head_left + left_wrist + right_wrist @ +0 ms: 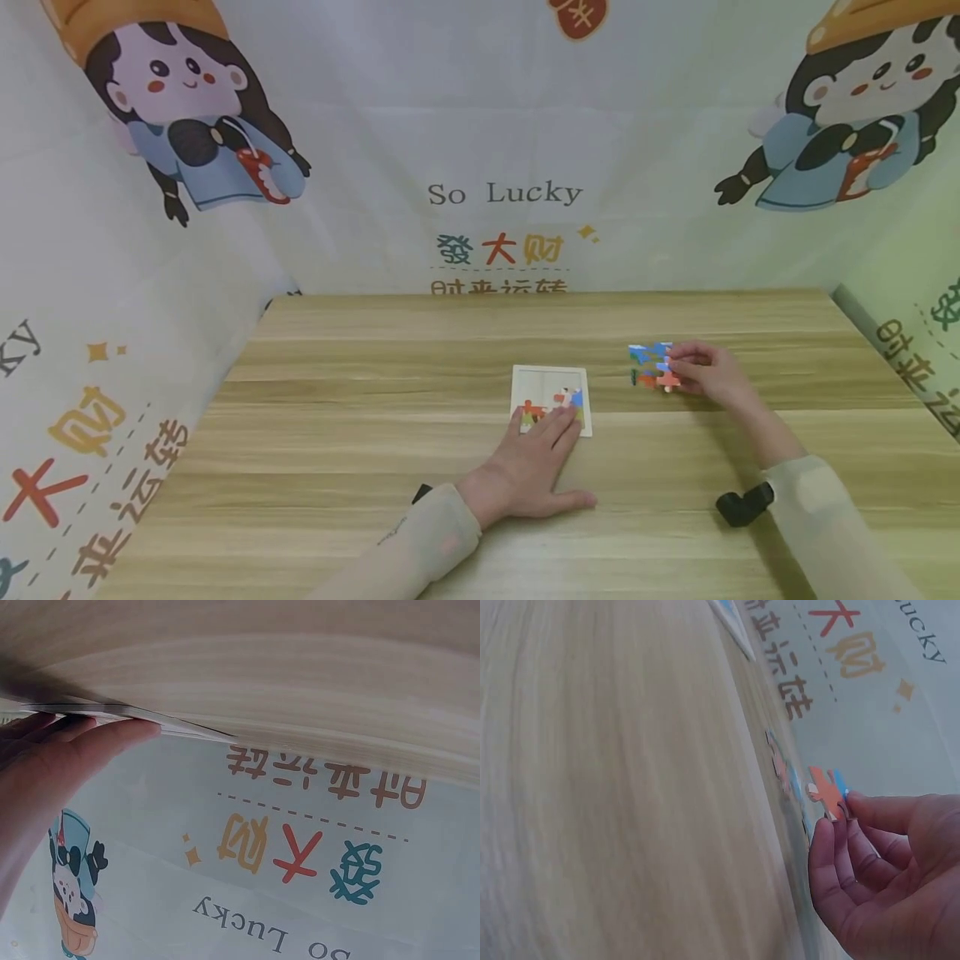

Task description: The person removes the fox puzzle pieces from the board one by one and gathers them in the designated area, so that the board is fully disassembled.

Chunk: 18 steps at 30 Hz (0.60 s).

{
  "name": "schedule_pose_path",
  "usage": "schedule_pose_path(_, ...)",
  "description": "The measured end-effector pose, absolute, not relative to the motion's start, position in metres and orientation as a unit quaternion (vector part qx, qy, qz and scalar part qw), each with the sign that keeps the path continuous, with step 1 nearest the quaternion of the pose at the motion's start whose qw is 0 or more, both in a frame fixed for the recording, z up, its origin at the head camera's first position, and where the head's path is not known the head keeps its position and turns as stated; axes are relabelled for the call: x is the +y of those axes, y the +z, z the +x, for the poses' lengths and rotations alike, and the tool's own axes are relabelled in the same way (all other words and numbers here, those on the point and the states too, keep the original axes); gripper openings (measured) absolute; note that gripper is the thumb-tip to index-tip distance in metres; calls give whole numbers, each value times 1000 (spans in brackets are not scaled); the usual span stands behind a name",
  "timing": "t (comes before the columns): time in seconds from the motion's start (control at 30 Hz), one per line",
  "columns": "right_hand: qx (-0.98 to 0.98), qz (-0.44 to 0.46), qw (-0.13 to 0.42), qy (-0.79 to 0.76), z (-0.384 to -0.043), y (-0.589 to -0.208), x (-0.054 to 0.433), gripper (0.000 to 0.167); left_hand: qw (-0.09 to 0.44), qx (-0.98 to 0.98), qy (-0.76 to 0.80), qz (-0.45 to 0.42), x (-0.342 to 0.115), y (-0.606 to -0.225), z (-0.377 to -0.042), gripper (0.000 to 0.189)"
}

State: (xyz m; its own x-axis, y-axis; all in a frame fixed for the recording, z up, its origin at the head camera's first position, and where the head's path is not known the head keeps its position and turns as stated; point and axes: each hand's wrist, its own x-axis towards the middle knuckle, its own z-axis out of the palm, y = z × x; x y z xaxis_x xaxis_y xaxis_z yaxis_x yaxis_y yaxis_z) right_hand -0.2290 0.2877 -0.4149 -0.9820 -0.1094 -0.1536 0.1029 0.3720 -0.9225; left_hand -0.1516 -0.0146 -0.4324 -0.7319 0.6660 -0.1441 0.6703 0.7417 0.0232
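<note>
A white-framed jigsaw tray lies on the table, with a few colourful pieces along its lower and right parts. My left hand rests over the tray's near edge, its fingers extended and thumb out to the side. The left wrist view shows those fingers against the thin tray, seen edge-on. To the right, my right hand pinches an orange and blue jigsaw piece between thumb and fingers, raised off the table. Several loose jigsaw pieces lie beside and below it; the fingers partly hide the group.
The wooden table extends around the tray on all sides. A printed cloth with cartoon figures and lettering hangs behind its far edge and along both sides. Dark wrist devices show by the sleeves.
</note>
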Motion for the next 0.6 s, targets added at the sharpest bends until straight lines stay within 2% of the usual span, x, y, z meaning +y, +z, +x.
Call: schedule_pose_path(0.6,879,12,63,-472,-230,-419,294,34,69,930,-4,362,-17,-434,-152,92)
